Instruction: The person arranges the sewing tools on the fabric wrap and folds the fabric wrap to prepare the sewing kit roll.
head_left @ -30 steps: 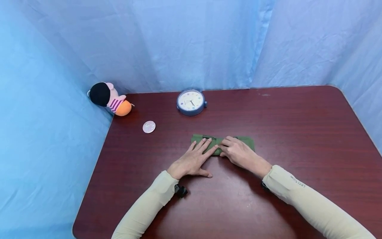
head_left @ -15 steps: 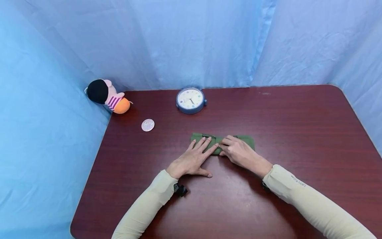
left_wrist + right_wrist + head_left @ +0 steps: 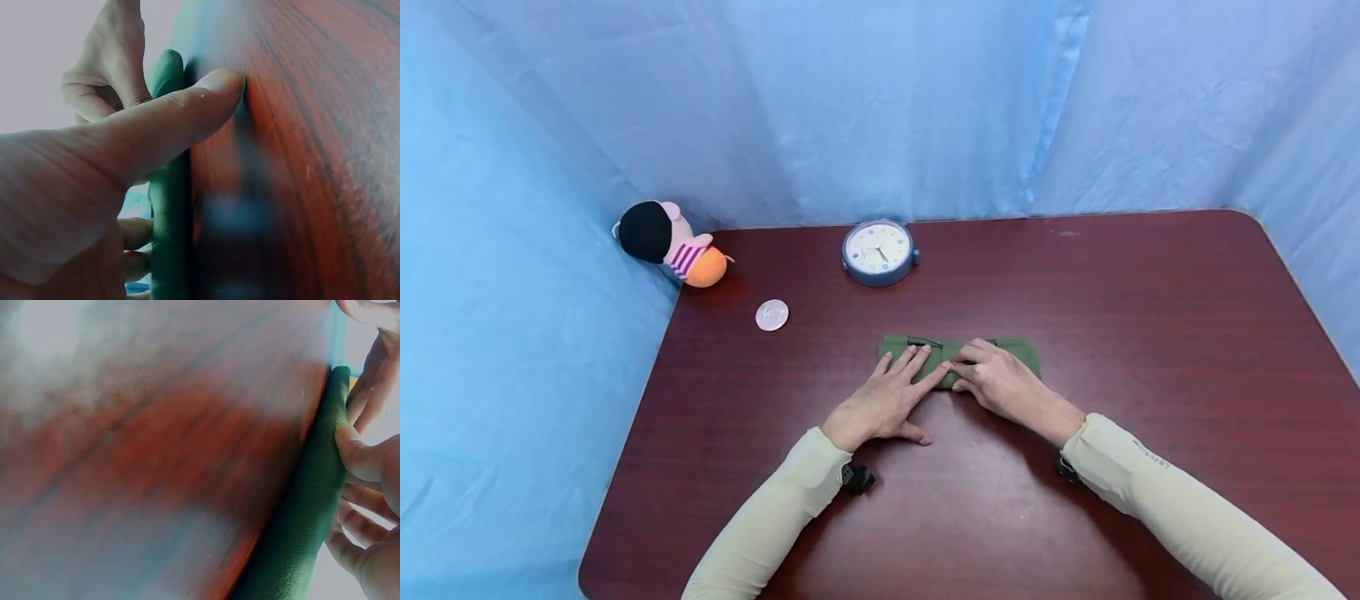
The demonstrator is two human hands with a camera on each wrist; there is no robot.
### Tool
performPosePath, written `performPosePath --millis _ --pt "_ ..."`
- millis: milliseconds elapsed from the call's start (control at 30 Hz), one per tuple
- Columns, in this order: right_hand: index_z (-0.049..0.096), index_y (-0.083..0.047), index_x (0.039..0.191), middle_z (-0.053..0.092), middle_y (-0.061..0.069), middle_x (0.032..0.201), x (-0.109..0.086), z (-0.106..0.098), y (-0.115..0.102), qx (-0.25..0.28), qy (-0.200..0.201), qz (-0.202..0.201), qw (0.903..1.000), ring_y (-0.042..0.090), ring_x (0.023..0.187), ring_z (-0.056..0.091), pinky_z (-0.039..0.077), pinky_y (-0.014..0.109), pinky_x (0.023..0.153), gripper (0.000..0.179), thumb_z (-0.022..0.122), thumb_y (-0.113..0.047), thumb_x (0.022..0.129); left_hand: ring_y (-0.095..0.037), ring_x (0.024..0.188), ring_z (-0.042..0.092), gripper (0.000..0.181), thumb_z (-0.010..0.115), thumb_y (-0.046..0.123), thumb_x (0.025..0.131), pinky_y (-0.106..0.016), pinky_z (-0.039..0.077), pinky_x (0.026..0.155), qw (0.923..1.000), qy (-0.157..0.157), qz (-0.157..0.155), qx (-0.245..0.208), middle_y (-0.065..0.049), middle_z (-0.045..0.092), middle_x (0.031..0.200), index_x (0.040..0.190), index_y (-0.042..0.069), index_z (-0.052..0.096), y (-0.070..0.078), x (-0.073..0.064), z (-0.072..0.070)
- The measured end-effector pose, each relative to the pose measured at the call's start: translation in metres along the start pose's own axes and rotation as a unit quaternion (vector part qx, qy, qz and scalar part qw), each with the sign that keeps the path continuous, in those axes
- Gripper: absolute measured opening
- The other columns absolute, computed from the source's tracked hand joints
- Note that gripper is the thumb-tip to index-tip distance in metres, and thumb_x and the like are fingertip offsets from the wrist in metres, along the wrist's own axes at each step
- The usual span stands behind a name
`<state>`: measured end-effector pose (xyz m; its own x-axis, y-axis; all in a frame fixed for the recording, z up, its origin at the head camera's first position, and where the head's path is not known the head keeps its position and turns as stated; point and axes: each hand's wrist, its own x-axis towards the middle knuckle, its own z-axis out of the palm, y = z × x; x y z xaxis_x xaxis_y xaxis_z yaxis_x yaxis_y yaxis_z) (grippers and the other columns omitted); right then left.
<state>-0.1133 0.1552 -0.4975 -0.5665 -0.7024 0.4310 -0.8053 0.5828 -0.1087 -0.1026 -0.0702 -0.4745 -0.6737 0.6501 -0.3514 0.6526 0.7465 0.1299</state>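
A folded green fabric pouch lies lengthwise on the table, with thin dark straps or slots along its far edge. My left hand rests flat on its left half, fingers spread and thumb on the tabletop. Against its middle, my right hand has curled fingers, pinching at the fabric close to the left forefinger. In the right wrist view, the right thumb touches the near edge of the rolled-looking green pouch, its fingers on the far side. What exactly lies between those fingertips is hidden.
Beyond the pouch stands a round blue clock. A small pale disc lies to the left of it. At the far left corner is a plush toy with a black head and orange bottom. Blue curtains surround the brown table.
The hands and the pouch stay almost in place. The head view shifts slightly.
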Motion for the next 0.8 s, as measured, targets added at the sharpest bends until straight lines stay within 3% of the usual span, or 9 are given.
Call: performPosePath --millis 500,800 --pt "0.080 0.001 0.098 0.070 0.005 0.090 -0.0022 0.0058 0.0016 0.033 0.023 0.003 0.9992 0.019 0.085 0.063 0.057 0.033 0.075 0.026 0.083 -0.017 0.079 -0.031 0.159 0.012 0.107 0.069 0.067 0.080 -0.054 0.024 0.125 0.9991 -0.011 -0.013 0.039 -0.011 0.007 0.171 0.162 0.030 0.011 0.0048 0.0009 -0.0025" --pt "0.080 -0.001 0.097 0.068 0.005 0.091 -0.0011 0.0025 -0.0016 0.032 0.008 0.029 0.9990 0.019 0.086 0.063 0.057 0.033 0.076 0.024 0.083 -0.017 0.080 -0.032 0.159 0.010 0.109 0.067 0.070 0.080 -0.056 0.023 0.124 0.9995 0.011 0.006 0.029 -0.012 0.005 0.171 0.163 0.028 0.009 0.0000 -0.0001 0.0032"
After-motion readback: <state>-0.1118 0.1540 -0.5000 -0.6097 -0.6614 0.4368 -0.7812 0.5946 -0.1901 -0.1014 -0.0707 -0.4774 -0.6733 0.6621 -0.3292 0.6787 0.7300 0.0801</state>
